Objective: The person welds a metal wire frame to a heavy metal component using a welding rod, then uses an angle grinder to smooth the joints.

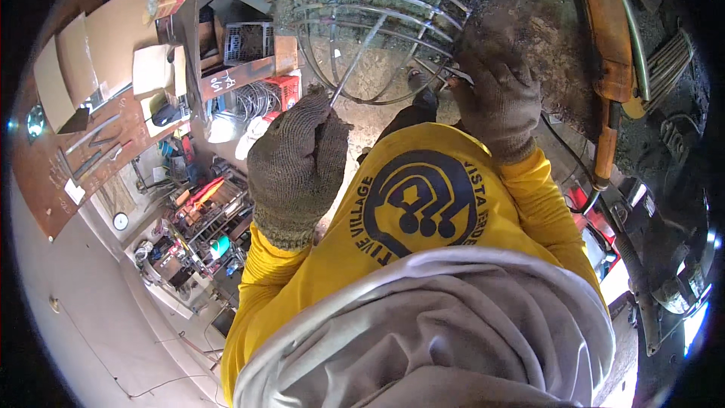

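Pale grey crumpled cloth (pixel 430 325) lies nearest the camera, over a yellow long-sleeved shirt (pixel 483 208) with a dark emblem. Ahead of it, the left hand (pixel 298 159), in brown knit, is closed around the lower end of a thin, straight, silvery metal rod (pixel 355 63). From the left hand the rod slants away across a curved openwork frame of silvery metal bars (pixel 393 12), which lies ahead of and between both hands; whether rod and frame are joined is unclear. The right hand (pixel 498 98), gloved alike, bends its fingers at the frame's near right end; what it grips, if anything, cannot be told.

Good handling probably calls for the right hand to steady the frame at that end while the left hand guides the rod without twisting it, fingertips clear of the bar ends.

Beyond the left hand stands a dark lattice plastic crate (pixel 248 44), its contents too dim to tell. Nearer to that hand, a red plastic crate (pixel 288 91) sits just beside coils of grey wire (pixel 255 103). Farther left, an open pale cardboard box (pixel 157 72) on the rust-brown bench (pixel 45 174) seems to hold something dark.
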Tool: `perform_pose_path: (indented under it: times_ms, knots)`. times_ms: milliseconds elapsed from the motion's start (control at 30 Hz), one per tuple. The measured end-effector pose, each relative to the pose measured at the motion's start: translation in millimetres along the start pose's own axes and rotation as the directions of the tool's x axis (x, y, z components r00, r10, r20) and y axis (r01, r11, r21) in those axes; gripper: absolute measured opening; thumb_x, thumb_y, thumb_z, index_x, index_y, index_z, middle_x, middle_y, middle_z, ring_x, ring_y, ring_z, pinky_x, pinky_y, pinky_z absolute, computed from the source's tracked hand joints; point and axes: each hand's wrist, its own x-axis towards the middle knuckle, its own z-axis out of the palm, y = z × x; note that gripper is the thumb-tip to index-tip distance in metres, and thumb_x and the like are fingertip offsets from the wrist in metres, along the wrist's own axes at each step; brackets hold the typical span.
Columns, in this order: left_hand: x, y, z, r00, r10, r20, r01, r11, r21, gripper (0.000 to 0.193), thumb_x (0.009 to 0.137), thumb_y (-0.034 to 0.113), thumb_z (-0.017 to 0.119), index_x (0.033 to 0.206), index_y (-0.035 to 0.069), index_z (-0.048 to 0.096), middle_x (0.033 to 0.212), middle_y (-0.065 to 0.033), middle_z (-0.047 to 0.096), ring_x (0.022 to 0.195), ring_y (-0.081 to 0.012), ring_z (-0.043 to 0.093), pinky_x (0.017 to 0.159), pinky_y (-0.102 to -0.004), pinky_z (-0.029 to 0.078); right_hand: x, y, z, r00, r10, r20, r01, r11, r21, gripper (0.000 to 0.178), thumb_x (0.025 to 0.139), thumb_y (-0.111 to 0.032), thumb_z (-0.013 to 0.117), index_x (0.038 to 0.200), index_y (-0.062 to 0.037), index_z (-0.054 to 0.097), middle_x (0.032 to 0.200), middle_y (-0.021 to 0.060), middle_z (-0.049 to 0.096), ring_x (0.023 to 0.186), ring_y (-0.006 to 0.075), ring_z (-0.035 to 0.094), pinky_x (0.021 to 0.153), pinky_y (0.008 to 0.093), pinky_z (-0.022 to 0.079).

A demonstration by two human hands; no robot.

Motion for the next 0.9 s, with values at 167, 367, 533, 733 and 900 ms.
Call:
perform_pose_path:
  times_ms: [167, 367, 533, 733, 900]
  knots:
    - [0.9, 2.9, -2.9, 0.999, -0.034, 0.019, 0.035, 0.999, -0.024, 0.025, 0.084, 0.009, 0.073, 0.107, 0.0, 0.065, 0.095, -0.0179, 0.071, 0.08, -0.0324, 0.071, 0.072, -0.0377, 0.057, -1.5, -0.4, -1.8, 0.997, 0.025, 0.068, -0.029, 0.998, 0.059, 0.031, 0.072, -0.025, 0.08, 0.101, -0.0161, 0.073, 0.099, 0.003, 0.07, 0.101, 0.0269, 0.062, 0.087, 0.0405, 0.051]
    - [0.1, 4.1, -2.9, 0.996, -0.083, 0.026, 0.084, 0.995, -0.056, 0.026, 0.084, 0.011, 0.072, 0.107, 0.001, 0.065, 0.095, -0.0178, 0.071, 0.078, -0.0321, 0.07, 0.069, -0.0379, 0.056, 5.0, -3.0, -5.6, 0.998, -0.01, 0.061, 0.008, 0.999, 0.037, 0.033, 0.072, -0.024, 0.08, 0.103, -0.0146, 0.072, 0.101, 0.0043, 0.07, 0.102, 0.028, 0.062, 0.091, 0.042, 0.052]
    - [2.5, 0.0, -1.9, 0.999, 0.045, -0.005, -0.045, 0.998, 0.045, 0.027, 0.084, 0.013, 0.072, 0.108, 0.002, 0.065, 0.094, -0.0167, 0.071, 0.077, -0.0322, 0.069, 0.067, -0.0385, 0.056, -0.5, -0.8, -2.6, 0.998, -0.006, 0.058, 0.006, 1.0, -0.004, 0.034, 0.074, -0.022, 0.079, 0.107, -0.014, 0.072, 0.105, 0.0065, 0.07, 0.103, 0.0294, 0.064, 0.089, 0.0416, 0.052]
    - [0.5, 1.1, -0.3, 1.0, -0.004, -0.02, 0.005, 1.0, 0.022, 0.027, 0.084, 0.013, 0.072, 0.108, 0.003, 0.065, 0.089, -0.0165, 0.071, 0.074, -0.0316, 0.069, 0.065, -0.0376, 0.055, -2.1, 0.0, -2.6, 1.0, -0.025, 0.011, 0.025, 0.999, -0.024, 0.031, 0.075, -0.017, 0.079, 0.106, -0.0148, 0.074, 0.101, 0.0063, 0.071, 0.103, 0.0287, 0.065, 0.089, 0.04, 0.052]
    - [-1.6, 1.7, 0.8, 0.996, -0.085, -0.023, 0.083, 0.995, -0.056, 0.025, 0.083, 0.011, 0.075, 0.105, 0.002, 0.068, 0.089, -0.0159, 0.071, 0.074, -0.0298, 0.07, 0.067, -0.0363, 0.055, 2.2, -1.4, -0.5, 0.999, 0.005, -0.035, -0.005, 1.0, -0.008, 0.029, 0.072, -0.012, 0.079, 0.101, -0.0148, 0.075, 0.098, 0.0051, 0.071, 0.1, 0.0281, 0.066, 0.089, 0.0405, 0.053]
